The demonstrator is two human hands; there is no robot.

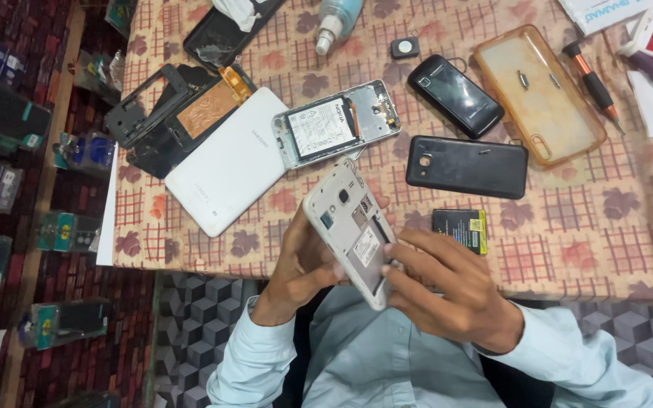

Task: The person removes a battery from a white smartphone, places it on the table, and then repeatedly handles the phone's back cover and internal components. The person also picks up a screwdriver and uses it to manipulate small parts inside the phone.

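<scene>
Closest to us, both hands are wrapped round a white phone (351,230) with its back cover off, held just over the near edge of the desk (568,257). Left hand (304,264) cradles it from behind, right hand (447,291) pinches the lower end. Looks light, stiff and a bit slick, and the exposed innards seem fragile, so I'd hold it by the side rails. Black battery (459,230) sits just beside.

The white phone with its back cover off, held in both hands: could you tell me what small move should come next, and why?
Probably reach for the black and yellow battery on the cloth. The white phone with its back cover off shows an empty battery bay; the left hand grips it from beneath while the right hand rests fingertips on its lower edge.
</scene>
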